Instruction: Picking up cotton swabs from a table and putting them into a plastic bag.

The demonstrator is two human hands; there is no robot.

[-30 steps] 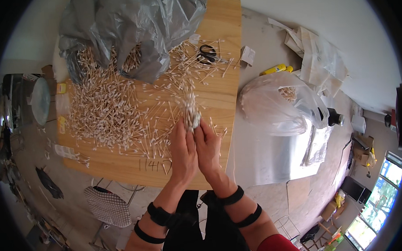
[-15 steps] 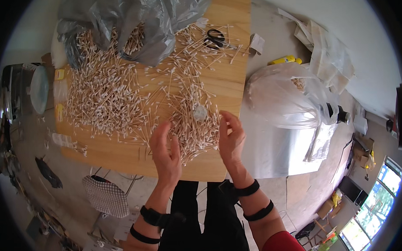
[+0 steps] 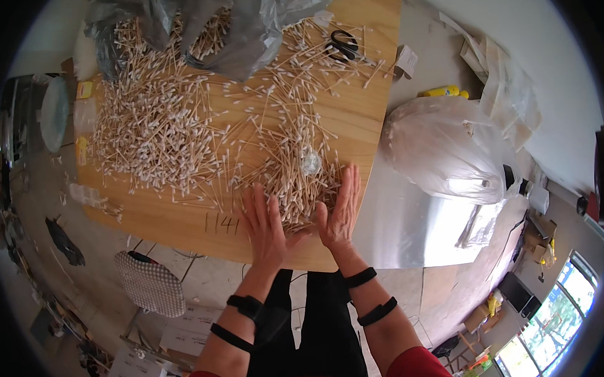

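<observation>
Your 2 bare hands flank a near heap of thin wooden cotton swabs with white tips (image 3: 290,192), which lies on the pale wood-grained tabletop (image 3: 363,120) close to its front edge. Your left hand (image 3: 267,224) is at the heap's lower left, fingers straight and spread, thumb stretched inward along the heap's front. Your right hand (image 3: 341,214) is at the heap's right side, fingers extended and nearly together, thumb separated from them. The hands are apart from each other; whether either presses on the swabs cannot be told from this view. A crumpled piece of clear plastic (image 3: 310,163) sits on the near heap. To its left spreads a broader pile of matching swabs (image 3: 154,137), with loose swabs strewn between the 2. Toward the far side, a shiny grey plastic bag (image 3: 247,47) overlies some swabs, and black-handled scissors (image 3: 343,46) lie to its right among scattered swabs. Beyond the tabletop's right edge, you have a bulging translucent white plastic bag (image 3: 440,144) near a yellow container (image 3: 439,91).
</observation>
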